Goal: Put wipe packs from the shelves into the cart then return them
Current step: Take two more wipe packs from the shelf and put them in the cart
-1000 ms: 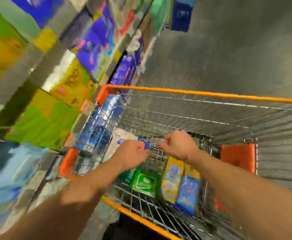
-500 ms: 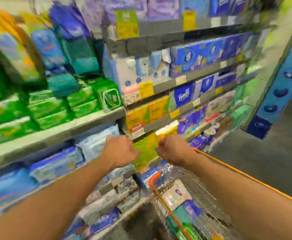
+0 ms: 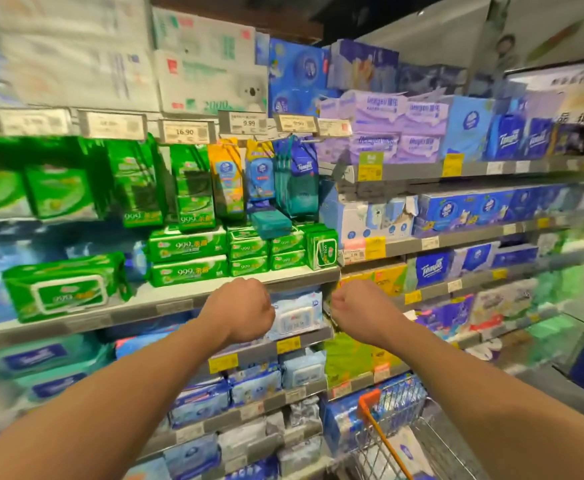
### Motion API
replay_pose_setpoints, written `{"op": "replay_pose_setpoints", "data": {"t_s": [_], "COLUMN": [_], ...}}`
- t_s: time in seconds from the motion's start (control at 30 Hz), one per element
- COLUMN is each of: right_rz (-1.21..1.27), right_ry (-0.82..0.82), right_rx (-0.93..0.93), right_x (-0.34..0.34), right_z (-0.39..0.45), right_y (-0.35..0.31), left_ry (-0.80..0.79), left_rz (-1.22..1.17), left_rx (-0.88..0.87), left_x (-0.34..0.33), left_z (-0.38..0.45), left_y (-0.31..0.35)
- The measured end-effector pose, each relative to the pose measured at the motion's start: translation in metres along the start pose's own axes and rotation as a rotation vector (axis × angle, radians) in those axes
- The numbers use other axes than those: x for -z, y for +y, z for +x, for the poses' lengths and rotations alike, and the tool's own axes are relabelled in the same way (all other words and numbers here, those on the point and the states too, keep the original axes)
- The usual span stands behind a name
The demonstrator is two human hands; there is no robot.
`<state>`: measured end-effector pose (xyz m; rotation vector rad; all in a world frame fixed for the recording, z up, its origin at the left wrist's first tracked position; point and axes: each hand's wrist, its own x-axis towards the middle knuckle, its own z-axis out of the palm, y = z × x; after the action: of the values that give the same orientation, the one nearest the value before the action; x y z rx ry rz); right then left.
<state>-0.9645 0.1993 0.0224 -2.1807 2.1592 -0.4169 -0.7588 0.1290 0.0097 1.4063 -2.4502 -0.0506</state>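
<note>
Both of my hands are raised in front of the shelves, backs toward me and fingers curled under. My left hand (image 3: 241,310) and my right hand (image 3: 354,305) hover on either side of a pale blue wipe pack (image 3: 294,315) lying on a middle shelf. Nothing shows in either fist. Green wipe packs (image 3: 187,257) are stacked on the shelf just above my hands, and a large green pack (image 3: 63,289) lies further left. The wire cart (image 3: 397,401) with its orange rim pokes in at the bottom right, with a white pack (image 3: 406,450) visible inside.
Shelves of tissue and wipe packs fill the view, with price tags (image 3: 185,132) along their edges. Hanging pouches (image 3: 226,178) dangle over the green stacks. Purple boxes (image 3: 380,128) and blue tissue packs (image 3: 457,209) sit to the right. Grey floor (image 3: 567,382) shows at far right.
My view has swung up from the cart to the shelves. Both hands rose out of the cart basket and now hover at shelf height, still curled.
</note>
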Motion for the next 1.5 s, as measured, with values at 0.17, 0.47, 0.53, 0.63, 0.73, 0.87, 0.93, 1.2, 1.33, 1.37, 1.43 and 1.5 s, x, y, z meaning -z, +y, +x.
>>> {"op": "replay_pose_setpoints", "data": {"t_s": [0.17,0.47,0.53,0.63,0.73,0.87,0.93,1.2,1.33,1.37,1.43,1.5], "right_rz": [0.066,0.120,0.128,0.123,0.173,0.179,0.224,0.385,0.336,0.330,0.324,0.338], "right_ry": [0.036,0.016,0.005,-0.016,-0.021,-0.027,0.000,0.163,0.081,0.058,0.042,0.041], "right_rx": [0.039,0.160,0.164,0.181,0.184,0.202,0.173,-0.027,-0.247,-0.305,-0.421,-0.493], "right_x": [0.006,-0.012,-0.019,-0.029,-0.038,-0.043,-0.046,-0.054,-0.058,-0.060,-0.066,-0.072], "right_z": [0.001,0.027,0.041,0.069,0.102,0.152,0.183,0.305,0.356,0.365,0.382,0.396], "right_y": [-0.029,-0.049,-0.040,-0.022,0.002,0.027,0.036,0.014,-0.012,-0.017,-0.024,-0.027], "left_ry": [0.046,0.109,0.107,0.093,0.076,0.064,0.075,0.086,0.017,0.020,0.034,0.050], "left_rz": [-0.010,-0.178,-0.202,-0.223,-0.231,-0.239,-0.259,-0.374,-0.409,-0.423,-0.439,-0.467], "left_rx": [0.022,0.129,0.155,0.189,0.231,0.259,0.257,0.343,0.403,0.429,0.491,0.546], "left_x": [0.026,0.021,0.011,-0.006,-0.023,-0.034,-0.036,-0.050,-0.056,-0.054,-0.050,-0.045], "left_z": [-0.029,-0.035,-0.024,0.000,0.031,0.073,0.091,0.118,0.093,0.086,0.070,0.055], "left_y": [-0.019,-0.055,-0.058,-0.059,-0.057,-0.053,-0.051,-0.068,-0.087,-0.091,-0.101,-0.113]}}
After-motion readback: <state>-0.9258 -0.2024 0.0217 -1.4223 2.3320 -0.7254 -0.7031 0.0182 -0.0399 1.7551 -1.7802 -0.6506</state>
